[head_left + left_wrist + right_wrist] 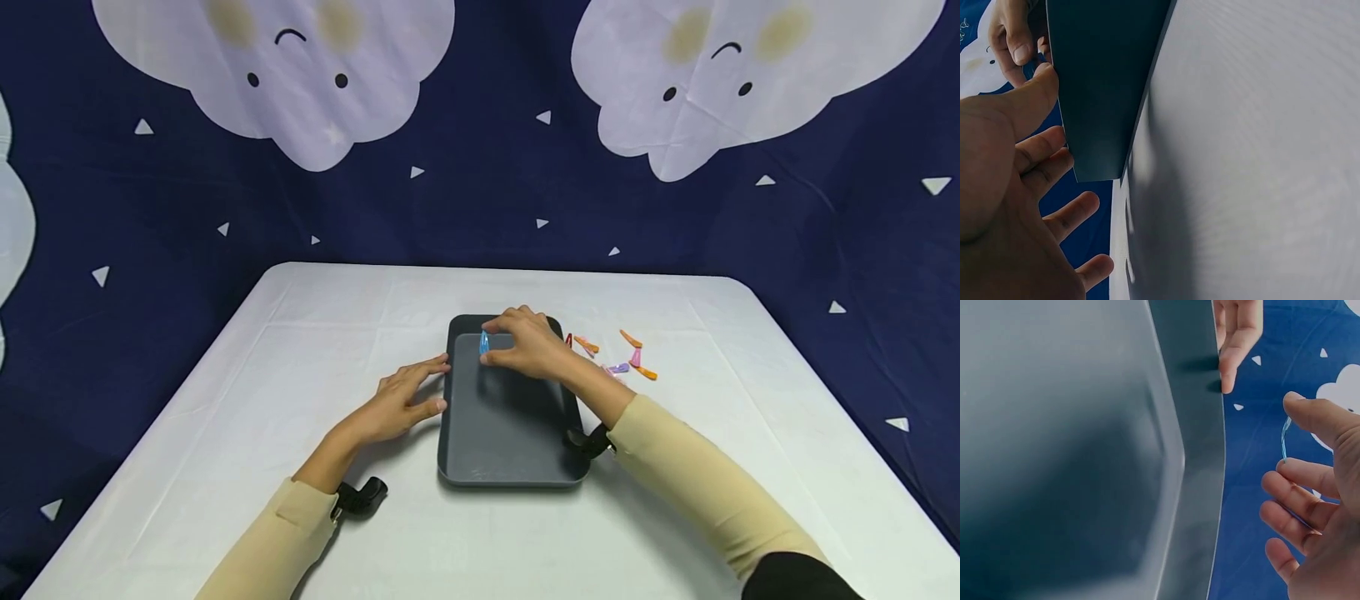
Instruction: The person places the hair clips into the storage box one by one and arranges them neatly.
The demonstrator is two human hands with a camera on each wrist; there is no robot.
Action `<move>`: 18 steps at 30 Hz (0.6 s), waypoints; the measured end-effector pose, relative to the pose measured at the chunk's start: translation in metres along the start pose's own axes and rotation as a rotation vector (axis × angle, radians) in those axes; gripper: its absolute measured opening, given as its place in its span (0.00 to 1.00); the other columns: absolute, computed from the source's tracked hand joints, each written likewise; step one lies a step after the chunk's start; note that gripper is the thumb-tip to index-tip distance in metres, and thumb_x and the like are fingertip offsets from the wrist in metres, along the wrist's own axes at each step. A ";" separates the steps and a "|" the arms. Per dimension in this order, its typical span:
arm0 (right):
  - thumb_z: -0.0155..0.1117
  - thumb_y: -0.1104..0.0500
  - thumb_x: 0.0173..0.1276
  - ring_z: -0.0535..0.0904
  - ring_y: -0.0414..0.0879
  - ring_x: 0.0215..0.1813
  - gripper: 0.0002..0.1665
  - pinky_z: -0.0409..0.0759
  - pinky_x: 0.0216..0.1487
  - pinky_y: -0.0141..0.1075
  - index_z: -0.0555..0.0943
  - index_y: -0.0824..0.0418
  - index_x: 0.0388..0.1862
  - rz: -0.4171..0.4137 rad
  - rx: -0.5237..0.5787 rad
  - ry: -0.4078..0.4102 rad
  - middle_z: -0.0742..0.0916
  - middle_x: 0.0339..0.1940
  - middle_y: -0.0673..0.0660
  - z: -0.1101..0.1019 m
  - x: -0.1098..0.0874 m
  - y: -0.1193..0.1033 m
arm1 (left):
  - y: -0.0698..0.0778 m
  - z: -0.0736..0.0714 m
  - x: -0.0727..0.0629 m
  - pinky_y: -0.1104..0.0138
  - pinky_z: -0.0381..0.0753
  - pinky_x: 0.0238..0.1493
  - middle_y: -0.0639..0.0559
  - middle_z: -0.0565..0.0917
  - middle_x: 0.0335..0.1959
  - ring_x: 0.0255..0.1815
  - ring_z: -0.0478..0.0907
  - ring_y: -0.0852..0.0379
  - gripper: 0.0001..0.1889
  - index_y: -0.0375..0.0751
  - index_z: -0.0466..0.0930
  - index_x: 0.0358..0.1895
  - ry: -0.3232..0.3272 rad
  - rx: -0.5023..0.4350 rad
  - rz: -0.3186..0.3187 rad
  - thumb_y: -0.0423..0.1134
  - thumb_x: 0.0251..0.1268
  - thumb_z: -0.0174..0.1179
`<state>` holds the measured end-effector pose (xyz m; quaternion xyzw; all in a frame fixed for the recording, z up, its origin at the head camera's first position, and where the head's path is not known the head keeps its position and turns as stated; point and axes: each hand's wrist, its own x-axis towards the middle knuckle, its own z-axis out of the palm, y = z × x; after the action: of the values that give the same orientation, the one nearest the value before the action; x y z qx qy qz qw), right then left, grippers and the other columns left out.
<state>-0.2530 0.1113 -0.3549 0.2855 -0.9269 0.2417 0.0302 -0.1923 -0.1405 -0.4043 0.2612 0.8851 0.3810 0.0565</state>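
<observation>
A blue hair clip (484,342) is pinched upright between the thumb and index finger of my right hand (528,343), over the far part of a dark grey tray (510,450). In the right wrist view the clip (1285,439) spans thumb to fingertip, seen edge-on and slightly bowed. My left hand (401,402) rests at the tray's left side, fingers spread and fairly straight. Its thumb and fingertips are right at the rim, as the left wrist view shows with the tray wall (1100,94) beside them.
Right of the tray, several small hair clips lie loose on the white table (360,333): orange clips (631,338), a pink clip (636,357), a purple clip (618,367) and a red clip (568,340) close by the rim. A dark blue cloud-print cloth (487,200) hangs behind.
</observation>
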 end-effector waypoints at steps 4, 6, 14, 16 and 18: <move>0.68 0.45 0.58 0.73 0.52 0.55 0.30 0.63 0.61 0.50 0.79 0.59 0.57 0.013 -0.004 -0.016 0.83 0.51 0.56 0.005 0.004 -0.002 | 0.000 0.000 0.000 0.41 0.47 0.65 0.53 0.58 0.75 0.74 0.54 0.42 0.26 0.45 0.65 0.67 0.002 -0.006 0.000 0.47 0.67 0.56; 0.68 0.45 0.58 0.73 0.52 0.55 0.30 0.63 0.61 0.50 0.79 0.58 0.57 0.022 -0.003 -0.025 0.83 0.51 0.56 0.007 0.006 -0.002 | 0.000 0.000 0.000 0.41 0.47 0.65 0.53 0.58 0.75 0.74 0.55 0.42 0.26 0.46 0.65 0.66 0.003 -0.006 -0.001 0.47 0.67 0.56; 0.67 0.44 0.60 0.72 0.52 0.58 0.31 0.63 0.61 0.49 0.77 0.57 0.59 0.033 0.010 -0.072 0.82 0.55 0.55 0.018 0.015 -0.002 | 0.000 0.001 0.000 0.40 0.49 0.63 0.52 0.59 0.75 0.73 0.56 0.41 0.28 0.46 0.64 0.66 0.006 -0.001 0.008 0.49 0.66 0.57; 0.67 0.44 0.60 0.72 0.53 0.59 0.31 0.63 0.61 0.50 0.77 0.58 0.59 0.031 0.012 -0.086 0.82 0.55 0.56 0.021 0.016 -0.003 | 0.000 0.001 0.000 0.41 0.48 0.64 0.52 0.58 0.75 0.73 0.56 0.41 0.28 0.46 0.64 0.66 0.002 -0.005 0.005 0.49 0.66 0.56; 0.67 0.44 0.60 0.72 0.53 0.59 0.31 0.63 0.60 0.49 0.77 0.58 0.59 0.032 0.012 -0.099 0.82 0.55 0.56 0.023 0.018 -0.004 | 0.001 0.000 0.000 0.41 0.48 0.64 0.53 0.58 0.75 0.73 0.55 0.42 0.27 0.46 0.64 0.67 -0.001 -0.005 0.001 0.49 0.66 0.56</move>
<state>-0.2640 0.0888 -0.3705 0.2824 -0.9303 0.2333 -0.0216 -0.1920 -0.1399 -0.4042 0.2615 0.8841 0.3830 0.0572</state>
